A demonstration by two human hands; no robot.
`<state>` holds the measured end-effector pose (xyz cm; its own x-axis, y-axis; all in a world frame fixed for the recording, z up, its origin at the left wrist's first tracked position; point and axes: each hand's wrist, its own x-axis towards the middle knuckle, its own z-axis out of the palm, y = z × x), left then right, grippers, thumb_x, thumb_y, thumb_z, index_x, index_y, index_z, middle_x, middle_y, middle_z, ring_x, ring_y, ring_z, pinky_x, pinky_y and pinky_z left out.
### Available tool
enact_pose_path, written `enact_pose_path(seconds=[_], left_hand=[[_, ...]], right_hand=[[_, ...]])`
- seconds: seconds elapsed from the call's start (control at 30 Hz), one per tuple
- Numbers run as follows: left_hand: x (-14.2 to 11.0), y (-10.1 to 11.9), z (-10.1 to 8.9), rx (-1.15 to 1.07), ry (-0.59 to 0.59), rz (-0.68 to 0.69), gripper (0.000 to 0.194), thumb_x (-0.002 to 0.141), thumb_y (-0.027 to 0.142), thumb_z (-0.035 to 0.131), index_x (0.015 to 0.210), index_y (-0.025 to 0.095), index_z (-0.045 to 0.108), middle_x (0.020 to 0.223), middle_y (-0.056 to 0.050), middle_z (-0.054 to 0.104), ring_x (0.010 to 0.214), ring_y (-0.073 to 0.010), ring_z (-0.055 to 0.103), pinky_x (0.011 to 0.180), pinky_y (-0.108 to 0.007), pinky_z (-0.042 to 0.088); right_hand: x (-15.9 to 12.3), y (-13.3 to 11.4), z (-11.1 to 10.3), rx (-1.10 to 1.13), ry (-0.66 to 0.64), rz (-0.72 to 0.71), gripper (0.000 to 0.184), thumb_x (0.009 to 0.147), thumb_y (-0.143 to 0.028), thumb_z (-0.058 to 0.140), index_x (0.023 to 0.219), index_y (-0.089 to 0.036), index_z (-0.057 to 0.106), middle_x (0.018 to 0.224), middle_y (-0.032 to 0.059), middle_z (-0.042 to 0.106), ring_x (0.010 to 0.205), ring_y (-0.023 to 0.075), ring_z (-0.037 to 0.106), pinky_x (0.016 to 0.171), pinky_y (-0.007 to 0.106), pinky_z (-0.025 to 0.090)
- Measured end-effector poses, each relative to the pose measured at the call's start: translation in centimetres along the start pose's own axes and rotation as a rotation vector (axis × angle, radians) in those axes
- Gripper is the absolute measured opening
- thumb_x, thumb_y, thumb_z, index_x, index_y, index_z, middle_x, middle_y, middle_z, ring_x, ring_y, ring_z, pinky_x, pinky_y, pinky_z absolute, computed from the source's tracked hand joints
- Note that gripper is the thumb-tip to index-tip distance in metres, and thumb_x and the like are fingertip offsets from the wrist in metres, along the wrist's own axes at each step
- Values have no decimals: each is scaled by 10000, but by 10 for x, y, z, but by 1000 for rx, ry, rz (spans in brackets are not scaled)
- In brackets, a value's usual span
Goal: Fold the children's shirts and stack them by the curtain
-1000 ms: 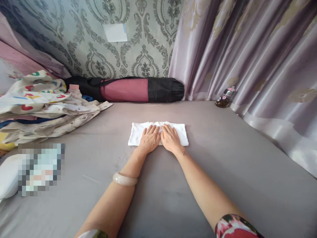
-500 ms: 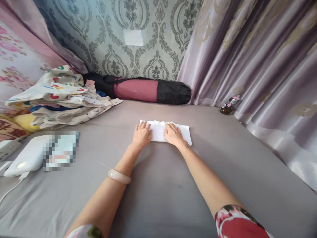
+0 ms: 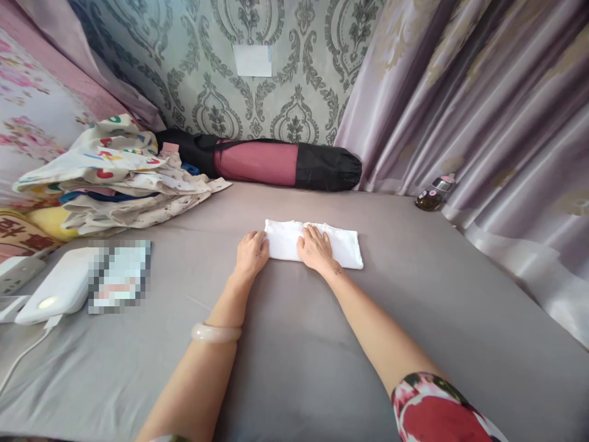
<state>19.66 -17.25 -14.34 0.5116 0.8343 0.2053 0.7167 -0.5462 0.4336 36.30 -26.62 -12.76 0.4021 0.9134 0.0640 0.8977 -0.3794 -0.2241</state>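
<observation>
A white folded cloth (image 3: pixel 345 245) lies flat in a long rectangle on the grey sheet (image 3: pixel 294 344). My left hand (image 3: pixel 253 252) rests at the cloth's left end, fingers stretched forward, its thumb side against the edge. On top of the cloth, a little left of its middle, my right hand (image 3: pixel 315 247) lies flat with its fingers spread. Neither hand grips anything. A pale bangle (image 3: pixel 216 333) circles my left forearm.
Piled clothes (image 3: pixel 119 178) lie at the back left, beside a pink and black rolled bag (image 3: pixel 257 162) along the wall. A white power bank (image 3: pixel 62 285) with a cable sits at left, near a blurred-out object (image 3: pixel 120 276). A small bottle (image 3: pixel 434 193) stands by the curtain (image 3: pixel 414 110).
My left hand has slid left off the top of the cloth to its end. My right hand has shifted left over the cloth. The view has moved slightly.
</observation>
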Motion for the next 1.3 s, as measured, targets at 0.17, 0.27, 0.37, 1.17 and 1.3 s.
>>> enact_pose_path(seconds=[0.17,0.27,0.37,1.17,1.3], left_hand=[[1,-2,0,-45,38,12,335,919,216,435,1175,157,643,1189,-132,659,1144,-258,593,1005,-376,453],[2,-3,1,-53,51,19,326,912,215,436,1142,165,662,1158,-125,670,1125,-254,601,995,-367,456],[2,-5,2,-54,69,17,327,910,208,431,1122,160,676,1135,-126,677,1102,-251,610,981,-354,460],[4,-11,3,-72,127,-6,303,886,190,438,988,171,723,1021,-104,708,989,-223,633,922,-317,470],[4,-12,3,-78,131,-13,305,898,210,432,972,176,725,1020,-102,713,982,-217,636,918,-315,471]], right_hand=[[3,-2,-7,4,-49,3,517,1000,-286,274,1447,-77,426,1577,144,338,1455,271,273,1186,501,175],[6,-11,-12,-1,-41,-29,497,993,-257,288,1427,-76,448,1551,161,376,1444,275,290,1186,509,167],[9,-25,-12,0,-8,-94,496,995,-258,298,1440,-83,434,1552,157,378,1444,267,291,1191,492,154],[20,-51,7,35,-21,-121,560,995,-285,290,1474,-8,375,1559,188,355,1463,289,249,1199,473,84],[24,-60,15,64,-25,-117,581,999,-304,278,1489,3,341,1575,191,321,1473,287,225,1196,447,104]])
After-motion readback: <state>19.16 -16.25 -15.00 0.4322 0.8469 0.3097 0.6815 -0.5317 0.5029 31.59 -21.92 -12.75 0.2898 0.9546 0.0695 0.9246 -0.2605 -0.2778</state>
